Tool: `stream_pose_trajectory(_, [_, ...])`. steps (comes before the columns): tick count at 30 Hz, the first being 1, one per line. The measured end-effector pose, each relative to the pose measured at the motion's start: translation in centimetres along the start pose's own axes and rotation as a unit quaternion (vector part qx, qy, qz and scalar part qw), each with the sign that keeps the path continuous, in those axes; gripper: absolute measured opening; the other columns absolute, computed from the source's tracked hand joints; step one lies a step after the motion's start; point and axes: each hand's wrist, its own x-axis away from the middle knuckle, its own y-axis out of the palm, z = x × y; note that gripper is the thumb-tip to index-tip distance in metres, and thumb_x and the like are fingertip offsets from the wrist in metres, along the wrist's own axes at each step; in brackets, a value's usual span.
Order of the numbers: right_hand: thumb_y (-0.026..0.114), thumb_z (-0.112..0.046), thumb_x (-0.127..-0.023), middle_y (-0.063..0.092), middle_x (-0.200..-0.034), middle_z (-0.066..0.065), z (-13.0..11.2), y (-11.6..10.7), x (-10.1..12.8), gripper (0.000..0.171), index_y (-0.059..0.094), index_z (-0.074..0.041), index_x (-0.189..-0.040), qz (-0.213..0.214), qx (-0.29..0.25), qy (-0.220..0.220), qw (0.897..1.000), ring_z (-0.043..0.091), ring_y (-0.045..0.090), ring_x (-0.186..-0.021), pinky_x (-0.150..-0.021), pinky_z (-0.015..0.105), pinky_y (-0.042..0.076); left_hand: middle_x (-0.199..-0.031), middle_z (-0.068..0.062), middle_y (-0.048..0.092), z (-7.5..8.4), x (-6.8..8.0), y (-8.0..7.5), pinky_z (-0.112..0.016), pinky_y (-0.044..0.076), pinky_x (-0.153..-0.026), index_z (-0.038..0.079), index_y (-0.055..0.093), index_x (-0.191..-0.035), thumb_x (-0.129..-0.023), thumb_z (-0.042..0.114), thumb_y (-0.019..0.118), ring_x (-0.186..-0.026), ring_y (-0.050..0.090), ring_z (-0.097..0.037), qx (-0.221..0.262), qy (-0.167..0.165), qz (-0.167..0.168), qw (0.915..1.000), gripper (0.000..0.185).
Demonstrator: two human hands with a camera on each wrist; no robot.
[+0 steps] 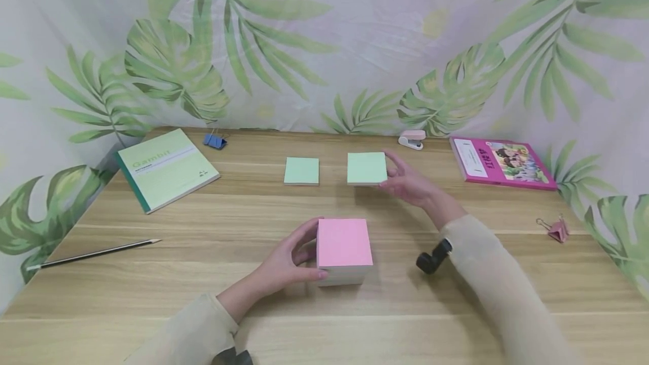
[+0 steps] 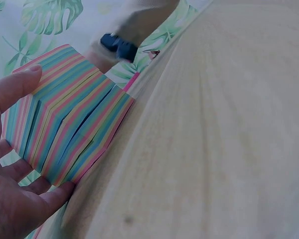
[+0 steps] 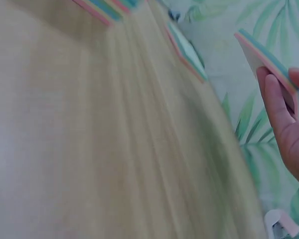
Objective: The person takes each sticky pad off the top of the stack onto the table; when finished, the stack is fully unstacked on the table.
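**While one hand steadies the block, a second slice is nearly parked**

Since the big note cube [image 1: 343, 248] sits at the near middle of the table [image 1: 253, 297], pink sheet on top and rainbow layers showing along its sides in the left wrist view, that's clearly the source pile. Left hand [image 1: 290, 261] is curled round its left side, thumb on the front face and fingertips on the back edge, holding it steady.

Right hand [image 1: 405, 183] is further back, pinching a thin green-topped pad [image 1: 367, 168] by its right edge. I honestly can't tell if it's flat on the wood yet or a hair above it. Just left of it, with a gap between, a matching green pad [image 1: 301, 171] lies flat with nobody touching it.

My read: one slice placed, the second nearly placed, and most of the cube is left to split.

Around the edges: a notebook [image 1: 166, 168] and pencil [image 1: 93, 254] on the left, a blue clip [image 1: 215, 141] at the back, and a stapler [image 1: 411, 139], pink book [image 1: 502, 163] and pink clip [image 1: 556, 230] on the right.
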Motion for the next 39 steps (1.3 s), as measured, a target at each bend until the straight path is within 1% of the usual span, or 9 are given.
stream_pose_trajectory(3, [0.035, 0.023, -0.077, 0.006, -0.137, 0.025, 0.2, -0.4, -2.2, 0.085, -0.001, -0.023, -0.139, 0.035, -0.021, 0.019, 0.999, 0.023, 0.05, -0.094, -0.095, 0.038, 0.029, -0.132, -0.016, 0.028, 0.0, 0.0, 0.0, -0.035, 0.031, -0.094, 0.008, 0.021, -0.136, -0.067, -0.001, 0.071, -0.118, 0.032, -0.031, 0.004, 0.008, -0.003, 1.0, 0.086])
stream_pose_trajectory(7, [0.036, 0.024, -0.077, 0.003, -0.139, 0.022, 0.7, -1.0, -4.6, 0.086, 0.0, -0.024, -0.139, 0.075, -0.045, 0.05, 0.995, 0.024, 0.05, -0.092, -0.09, 0.034, 0.037, -0.132, -0.017, 0.029, -0.2, -0.1, 0.0, -0.035, 0.031, -0.094, 0.006, 0.021, -0.135, -0.067, -0.002, 0.07, -0.118, 0.032, -0.031, 0.007, 0.016, -0.007, 0.9998, 0.084])
stream_pose_trajectory(12, [0.033, 0.024, -0.078, 0.003, -0.14, 0.019, 1.2, -1.6, -6.4, 0.086, -0.002, -0.025, -0.139, 0.089, -0.063, 0.072, 0.991, 0.028, 0.045, -0.1, -0.088, 0.032, 0.039, -0.132, -0.016, 0.029, -0.4, -0.2, 0.1, -0.035, 0.032, -0.093, 0.007, 0.022, -0.135, -0.067, -0.001, 0.071, -0.118, 0.033, -0.03, 0.004, 0.017, -0.011, 0.9998, 0.085])
stream_pose_trajectory(17, [0.034, 0.024, -0.078, -0.003, -0.142, 0.014, 1.5, -1.9, -8.0, 0.087, -0.003, -0.026, -0.139, 0.099, -0.063, 0.084, 0.99, 0.034, 0.031, -0.117, -0.087, 0.032, 0.04, -0.132, -0.015, 0.029, -0.4, -0.2, 0.2, -0.035, 0.032, -0.093, 0.008, 0.022, -0.136, -0.067, -0.001, 0.071, -0.117, 0.033, -0.03, 0.005, 0.015, -0.008, 0.9998, 0.085])
stream_pose_trajectory(20, [0.033, 0.024, -0.077, -0.004, -0.142, 0.014, 1.5, -1.9, -8.6, 0.088, -0.004, -0.027, -0.139, 0.107, -0.062, 0.093, 0.988, 0.035, 0.028, -0.118, -0.087, 0.033, 0.039, -0.132, -0.015, 0.029, -0.4, -0.2, 0.3, -0.034, 0.032, -0.094, 0.009, 0.022, -0.136, -0.067, -0.001, 0.071, -0.117, 0.033, -0.03, 0.002, 0.015, -0.009, 0.9998, 0.085])
stream_pose_trajectory(23, [0.034, 0.024, -0.078, 0.003, -0.141, 0.017, 1.6, -1.7, -9.0, 0.086, -0.003, -0.025, -0.139, 0.115, -0.036, 0.098, 0.988, 0.035, 0.033, -0.115, -0.088, 0.032, 0.039, -0.132, -0.014, 0.029, -0.5, -0.2, 0.4, -0.034, 0.031, -0.094, 0.01, 0.023, -0.136, -0.067, -0.001, 0.071, -0.117, 0.033, -0.029, 0.001, 0.011, -0.009, 0.9999, 0.085])
stream_pose_trajectory(30, [0.04, 0.019, -0.08, 0.034, -0.125, 0.028, 1.6, -0.6, -9.8, 0.07, 0.012, -0.009, -0.139, 0.137, 0.053, 0.066, 0.987, 0.034, 0.044, -0.106, -0.087, 0.029, 0.04, -0.132, -0.014, 0.03, -0.4, -0.2, 0.2, -0.033, 0.031, -0.094, 0.009, 0.023, -0.136, -0.067, -0.001, 0.071, -0.118, 0.033, -0.029, 0.0, 0.013, -0.005, 0.9999, 0.085])
stream_pose_trajectory(35, [0.044, 0.015, -0.081, 0.039, -0.121, 0.028, 1.4, -0.1, -10.1, 0.066, 0.015, -0.005, -0.138, 0.146, 0.087, 0.07, 0.983, 0.034, 0.045, -0.105, -0.086, 0.031, 0.041, -0.132, -0.015, 0.029, -0.3, 0.0, 0.0, -0.033, 0.031, -0.094, 0.007, 0.021, -0.136, -0.067, -0.002, 0.071, -0.117, 0.033, -0.03, 0.002, 0.011, -0.006, 0.9999, 0.085])
stream_pose_trajectory(39, [0.045, 0.008, -0.084, 0.038, -0.12, 0.03, 0.8, -0.3, -9.5, 0.065, 0.01, -0.004, -0.138, 0.109, 0.129, 0.085, 0.982, 0.035, 0.043, -0.108, -0.088, 0.035, 0.038, -0.132, -0.015, 0.029, -0.2, 0.1, 0.0, -0.034, 0.031, -0.094, 0.007, 0.021, -0.136, -0.067, -0.002, 0.071, -0.117, 0.033, -0.03, 0.0, 0.009, -0.002, 1.0, 0.085])
